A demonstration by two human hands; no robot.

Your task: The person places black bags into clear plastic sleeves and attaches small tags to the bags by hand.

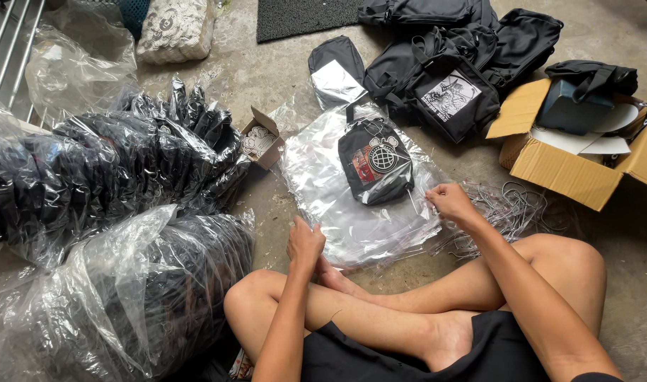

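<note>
Seen from above, seated cross-legged on a concrete floor, bare legs nearest the camera. Left hand resting near the knee at the near edge of a stack of clear plastic bags, fingers curled loosely inward; whether anything is pinched between them cannot be told. Right hand reaching to the right edge of the same stack, fingertips drawn together on the plastic rim, apparently gripping a thin edge of it. Just beyond the right hand, a tangle of thin wire or cord pieces scattered on the floor.

In the middle of the stack, a small black bag with round and square printed patches, already slipped inside a clear sleeve, lying flat between the two hands and a little farther out.

To the left, large clear sacks stuffed with black wrapped items, and a long row of packed black bags behind them. Beside that row, a small open cardboard box holding round tags.

To the right, a larger open cardboard box with a teal object and paper inside. Farther back, a pile of unpacked black bags, one showing a white printed panel. At the top, a dark mat and a patterned white bundle.
</note>
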